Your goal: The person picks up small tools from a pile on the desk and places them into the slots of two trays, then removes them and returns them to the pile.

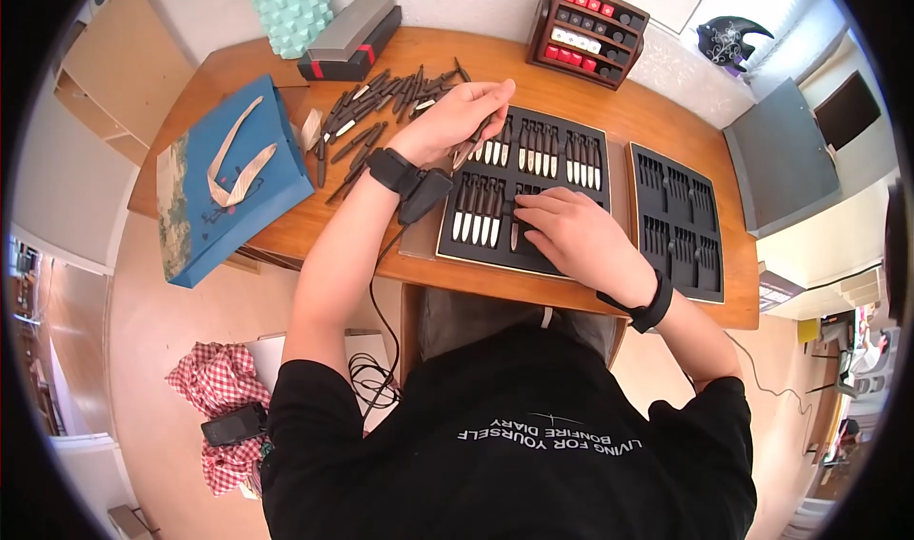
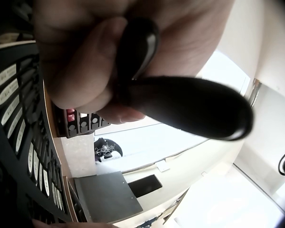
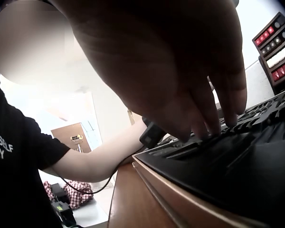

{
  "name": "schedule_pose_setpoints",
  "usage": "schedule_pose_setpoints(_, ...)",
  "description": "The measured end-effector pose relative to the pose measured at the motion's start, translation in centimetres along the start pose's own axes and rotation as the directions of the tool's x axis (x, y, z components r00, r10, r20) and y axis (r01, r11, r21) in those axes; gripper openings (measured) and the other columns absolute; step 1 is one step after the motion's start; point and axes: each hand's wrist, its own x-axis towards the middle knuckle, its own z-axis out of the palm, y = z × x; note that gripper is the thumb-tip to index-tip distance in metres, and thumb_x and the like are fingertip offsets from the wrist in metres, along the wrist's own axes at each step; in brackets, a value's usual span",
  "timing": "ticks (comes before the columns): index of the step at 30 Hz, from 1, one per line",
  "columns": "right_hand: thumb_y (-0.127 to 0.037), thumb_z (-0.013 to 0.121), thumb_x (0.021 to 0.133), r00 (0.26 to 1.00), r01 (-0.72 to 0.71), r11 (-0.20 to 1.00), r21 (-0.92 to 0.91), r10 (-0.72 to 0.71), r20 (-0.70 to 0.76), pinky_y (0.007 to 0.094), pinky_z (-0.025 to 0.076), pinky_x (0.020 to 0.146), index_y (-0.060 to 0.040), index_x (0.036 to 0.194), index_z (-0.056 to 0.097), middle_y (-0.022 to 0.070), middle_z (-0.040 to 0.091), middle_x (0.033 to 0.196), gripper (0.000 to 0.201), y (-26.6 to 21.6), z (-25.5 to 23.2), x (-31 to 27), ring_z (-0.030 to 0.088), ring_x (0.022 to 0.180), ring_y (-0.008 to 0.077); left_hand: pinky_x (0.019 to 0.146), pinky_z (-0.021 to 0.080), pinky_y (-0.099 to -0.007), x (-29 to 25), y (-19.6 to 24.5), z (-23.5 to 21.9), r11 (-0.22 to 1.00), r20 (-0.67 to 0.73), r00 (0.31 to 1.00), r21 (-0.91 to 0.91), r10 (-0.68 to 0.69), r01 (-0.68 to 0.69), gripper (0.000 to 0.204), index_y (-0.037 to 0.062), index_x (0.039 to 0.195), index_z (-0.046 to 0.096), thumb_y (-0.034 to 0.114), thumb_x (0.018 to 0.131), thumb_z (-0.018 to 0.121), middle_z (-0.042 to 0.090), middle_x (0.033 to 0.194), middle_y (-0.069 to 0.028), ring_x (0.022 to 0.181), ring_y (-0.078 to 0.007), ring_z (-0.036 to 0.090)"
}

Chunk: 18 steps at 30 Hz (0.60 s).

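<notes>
My left hand is raised over the left part of a black compartment tray and grips slim dark pieces. Their smooth rounded ends stick out past my fingers in the left wrist view. My right hand is over the tray's front middle, with fingertips down at its slots. A single pale-ended piece lies beside those fingers. Rows of similar dark pieces with pale rounded ends lie in the compartments. What my right fingertips touch is partly hidden by the hand.
A loose pile of dark pieces lies left of the tray. A second tray with fork-shaped dark forms sits on the right. Around the table are a blue bag, a grey-black box and a small wooden rack.
</notes>
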Motion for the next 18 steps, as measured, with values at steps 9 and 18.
schedule_pose_setpoints(9,-0.005,0.06,0.081,0.999,0.026,0.995,-0.094,-0.025,0.02,0.0351,0.048,0.084,0.0007,0.103,0.064,0.0102,0.067,0.104,0.023,0.5,0.5,0.1,0.062,0.093,0.0255,0.043,0.034,-0.019,-0.1,0.0,0.2,1.0,-0.009,1.0,-0.01,-0.003,0.003,0.038,0.0102,0.079,0.048,0.041,0.101,0.042,0.046,0.058,0.0033,0.049,-0.0044,0.041)
schedule_pose_setpoints(18,-0.023,0.06,0.093,0.852,-0.364,0.379,0.85,0.505,0.14,0.022,0.05,0.062,-0.0013,0.094,0.056,0.0071,0.068,0.088,0.022,1.7,0.2,4.2,0.061,0.068,0.0085,0.05,0.037,-0.0179,1.0,-1.7,-0.5,0.998,-0.082,0.995,-0.016,0.061,-0.063,0.02,0.0081,0.096,0.05,0.027,0.1,0.046,0.051,0.072,0.0037,0.06,-0.0026,0.045)
